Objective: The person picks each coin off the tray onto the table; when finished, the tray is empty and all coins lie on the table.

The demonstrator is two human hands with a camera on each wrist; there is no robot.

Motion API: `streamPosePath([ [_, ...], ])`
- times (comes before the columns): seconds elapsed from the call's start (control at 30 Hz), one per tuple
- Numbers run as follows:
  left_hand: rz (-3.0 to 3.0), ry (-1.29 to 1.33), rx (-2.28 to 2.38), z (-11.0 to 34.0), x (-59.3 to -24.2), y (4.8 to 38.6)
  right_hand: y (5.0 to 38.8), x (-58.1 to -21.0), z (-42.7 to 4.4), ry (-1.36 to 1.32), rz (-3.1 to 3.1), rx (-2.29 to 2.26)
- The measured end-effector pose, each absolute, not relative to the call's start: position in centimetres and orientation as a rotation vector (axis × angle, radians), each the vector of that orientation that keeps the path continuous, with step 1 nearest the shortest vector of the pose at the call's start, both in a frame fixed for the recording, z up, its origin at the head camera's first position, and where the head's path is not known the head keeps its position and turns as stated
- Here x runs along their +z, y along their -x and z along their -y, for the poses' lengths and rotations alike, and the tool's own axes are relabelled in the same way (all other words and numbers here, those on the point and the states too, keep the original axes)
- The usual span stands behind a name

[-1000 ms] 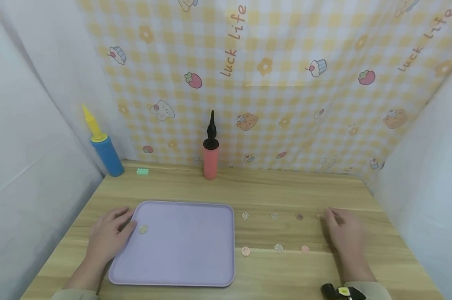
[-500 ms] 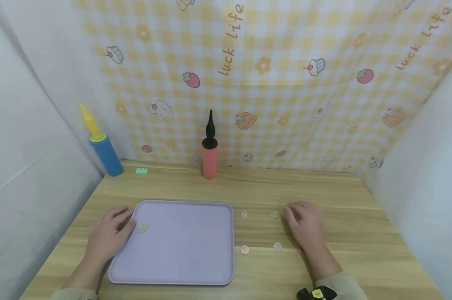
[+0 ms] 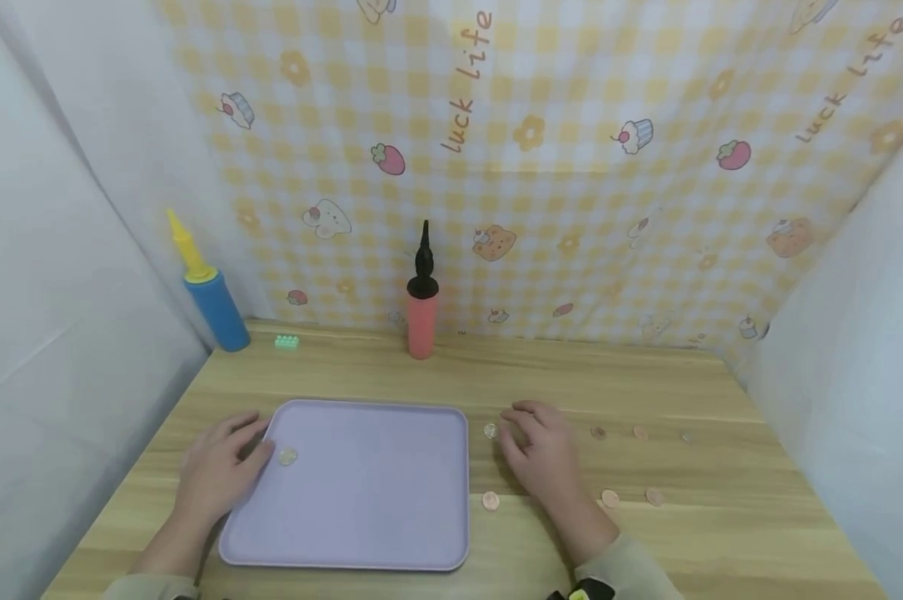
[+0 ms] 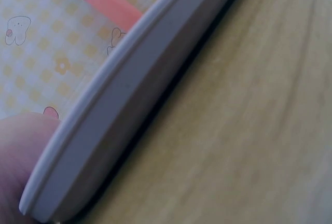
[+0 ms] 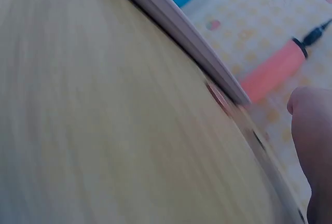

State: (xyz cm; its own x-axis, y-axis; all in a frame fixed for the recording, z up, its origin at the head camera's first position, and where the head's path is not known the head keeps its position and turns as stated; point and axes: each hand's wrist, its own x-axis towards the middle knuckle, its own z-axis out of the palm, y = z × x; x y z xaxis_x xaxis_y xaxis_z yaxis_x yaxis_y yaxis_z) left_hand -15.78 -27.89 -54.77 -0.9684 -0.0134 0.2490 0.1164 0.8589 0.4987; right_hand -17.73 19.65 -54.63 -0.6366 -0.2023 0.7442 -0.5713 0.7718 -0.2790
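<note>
A purple tray (image 3: 369, 492) lies on the table, with one silver coin (image 3: 287, 457) near its left rim. My left hand (image 3: 215, 471) rests on the tray's left edge, thumb on the rim and fingers relaxed. In the left wrist view part of that hand (image 4: 23, 156) shows behind the tray's side (image 4: 119, 94). To the tray's right, my right hand (image 3: 541, 454) hovers over the table, its fingers loosely bent with nothing visible in them. Close to its fingertips lies a silver coin (image 3: 491, 431); a copper coin (image 3: 491, 501) lies nearer me. The hand hides some coins.
More coins lie in two rows at right, including a dark coin (image 3: 598, 433) and a copper coin (image 3: 610, 498). Along the back stand a pink pump (image 3: 421, 325), a blue and yellow pump (image 3: 217, 308) and a mint toy brick (image 3: 287, 342). A patterned cloth (image 3: 526, 192) hangs behind.
My right hand has swept left from the far coins to near the tray, uncovering coins at right and covering others. The left hand and tray have stayed put.
</note>
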Motion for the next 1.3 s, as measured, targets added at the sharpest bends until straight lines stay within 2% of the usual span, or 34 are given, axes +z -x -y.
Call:
streamPosePath([
  [0.57, 2.791, 0.09, -0.757, 28.4, -55.3, 15.7, 16.0, -54.7, -8.7, -0.634, 2.328, 0.677],
  [1.3, 2.762, 0.04, -0.742, 27.7, -55.0, 16.0, 12.6, -53.2, 0.0, -0.744, 2.54, 0.338],
])
